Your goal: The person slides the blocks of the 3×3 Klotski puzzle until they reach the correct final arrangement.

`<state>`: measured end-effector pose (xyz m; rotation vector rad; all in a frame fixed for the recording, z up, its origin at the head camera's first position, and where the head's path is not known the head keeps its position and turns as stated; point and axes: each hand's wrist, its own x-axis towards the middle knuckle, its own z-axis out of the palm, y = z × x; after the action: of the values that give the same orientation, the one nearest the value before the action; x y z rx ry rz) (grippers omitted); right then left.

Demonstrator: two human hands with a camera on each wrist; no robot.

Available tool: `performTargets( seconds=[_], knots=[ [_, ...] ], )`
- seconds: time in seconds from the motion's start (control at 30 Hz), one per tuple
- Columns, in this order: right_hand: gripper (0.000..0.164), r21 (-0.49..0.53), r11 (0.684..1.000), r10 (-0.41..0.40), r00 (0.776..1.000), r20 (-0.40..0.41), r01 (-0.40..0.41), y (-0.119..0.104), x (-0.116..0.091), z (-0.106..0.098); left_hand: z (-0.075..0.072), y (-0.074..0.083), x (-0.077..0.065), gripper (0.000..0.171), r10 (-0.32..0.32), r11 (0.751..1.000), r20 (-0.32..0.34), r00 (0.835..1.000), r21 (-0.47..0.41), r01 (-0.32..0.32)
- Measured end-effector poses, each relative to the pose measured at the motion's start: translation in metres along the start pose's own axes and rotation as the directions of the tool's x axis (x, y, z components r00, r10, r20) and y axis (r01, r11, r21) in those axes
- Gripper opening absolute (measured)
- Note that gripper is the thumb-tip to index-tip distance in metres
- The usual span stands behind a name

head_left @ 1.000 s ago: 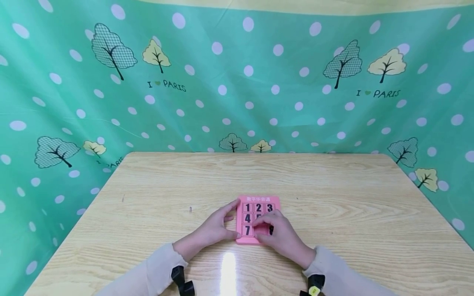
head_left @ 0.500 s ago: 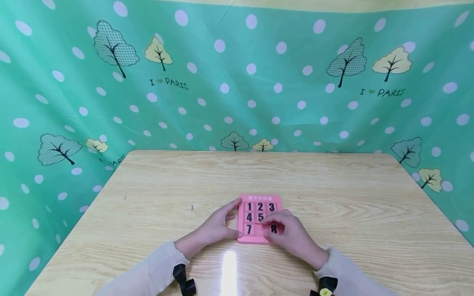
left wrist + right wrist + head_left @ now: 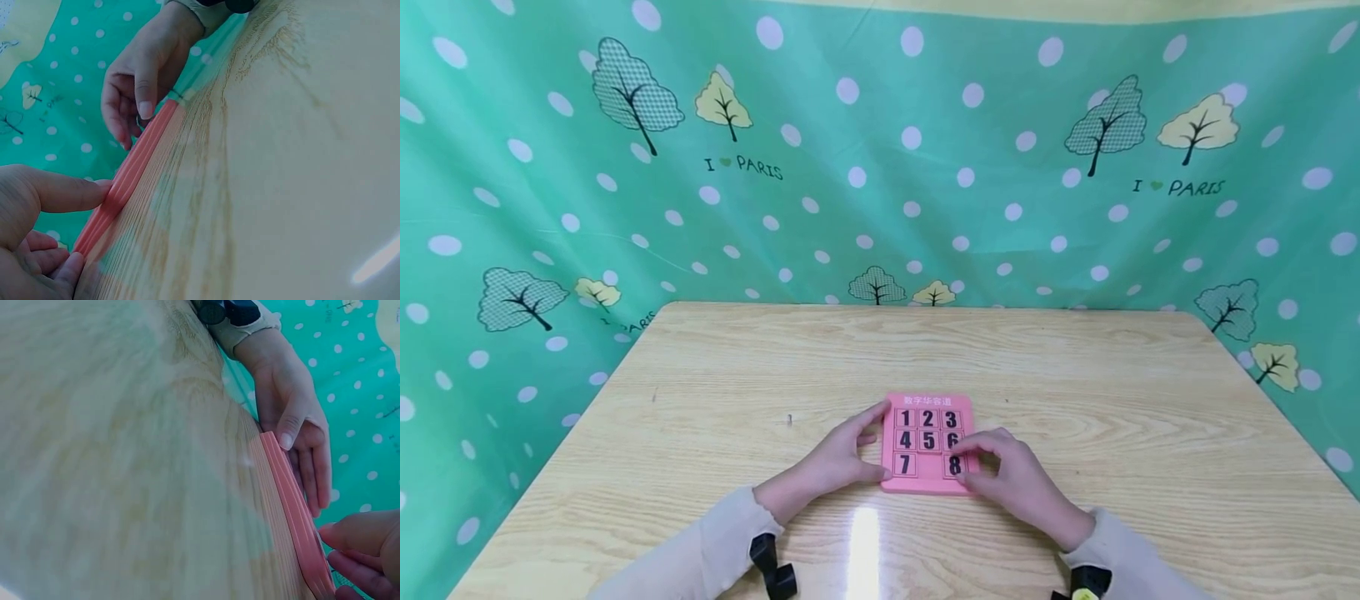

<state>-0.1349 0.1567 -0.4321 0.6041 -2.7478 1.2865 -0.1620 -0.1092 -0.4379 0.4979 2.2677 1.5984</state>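
Observation:
A pink number slide puzzle (image 3: 927,483) lies flat on the table, tiles 1 to 8 in order, with a gap between tile 7 (image 3: 905,464) and tile 8 (image 3: 954,465). My left hand (image 3: 831,458) holds the puzzle's left side, thumb at the lower corner and index finger at the upper one. Over the right side hovers or rests my right hand (image 3: 1015,475), its bent thumb and index finger apart near tile 8; contact cannot be made out. Both wrist views show the puzzle's pink side edge (image 3: 134,165) and both hands.
The wooden table (image 3: 737,358) extends around the puzzle. A green polka-dot curtain (image 3: 820,217) hangs behind its far edge and along the sides. Light glares off the table front. Each wrist carries a black camera mount (image 3: 772,567).
My right hand has moved right, from over the gap beside tile 7 to tile 8, uncovering tiles 5, 6 and 8. The left hand keeps its hold. The head view has shifted slightly.

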Motion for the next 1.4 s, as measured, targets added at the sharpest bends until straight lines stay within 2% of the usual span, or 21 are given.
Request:
performTargets(
  seconds=[0.17,0.6,0.9,1.4],
  knots=[
    [0.032,0.005,1.0,0.014,1.0,0.014,-0.014,0.0033,-0.0003,-0.0031,-0.0004,-0.0005,0.0004,0.096,-0.002,1.0,0.0,1.0,-0.003,0.002],
    [0.032,0.022,0.999,0.04,0.999,-0.013,-0.04,0.0066,-0.0033,-0.0057,0.0,0.0001,0.0014,0.097,0.001,1.0,0.002,1.0,0.009,-0.001],
    [0.03,0.027,1.0,-0.004,0.999,-0.036,0.005,0.0088,-0.0061,-0.0037,0.0007,-0.0001,0.0005,0.097,-0.007,1.0,-0.003,1.0,0.004,0.007],
    [0.026,0.01,0.998,0.069,0.998,0.002,-0.069,0.0071,-0.0068,-0.0068,0.0008,-0.0012,0.0013,0.096,-0.011,1.0,-0.004,1.0,0.003,0.011]
  ],
)
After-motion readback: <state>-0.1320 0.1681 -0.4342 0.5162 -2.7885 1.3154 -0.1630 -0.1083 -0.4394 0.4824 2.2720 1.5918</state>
